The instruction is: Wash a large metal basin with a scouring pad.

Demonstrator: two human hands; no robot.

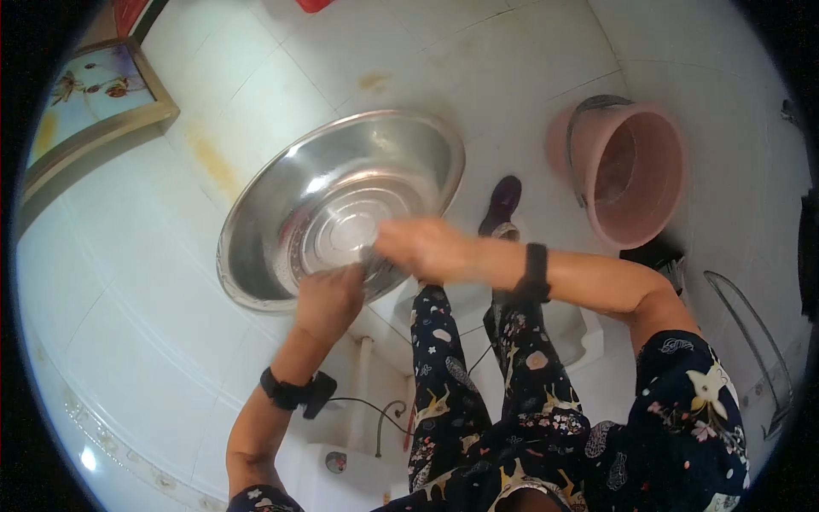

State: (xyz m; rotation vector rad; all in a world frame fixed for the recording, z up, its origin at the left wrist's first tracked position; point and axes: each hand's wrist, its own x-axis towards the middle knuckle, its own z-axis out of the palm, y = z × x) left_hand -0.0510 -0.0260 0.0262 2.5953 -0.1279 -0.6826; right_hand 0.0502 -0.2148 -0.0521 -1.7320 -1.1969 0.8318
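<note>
Below my hands, a wide round stainless steel basin (256, 239) stands tilted in the view, shiny inside with ringed marks on its bottom. Over its near rim, my left hand (330, 299) is closed, its fingers curled around a small greyish thing (373, 258). My right hand (426, 247) comes in from the right and meets the left at that same greyish thing. Its fingers are bent and blurred by motion. What the grey thing is cannot be made out, as both hands cover most of it.
A pink bucket (614, 136) with a grey handle stands to the right on the pale tiled floor. A framed flower picture (94, 85) is at the upper left. White sanitary ware (341, 469) and a metal rail (746, 320) are near me. My dark shoe (503, 200) is beside the basin.
</note>
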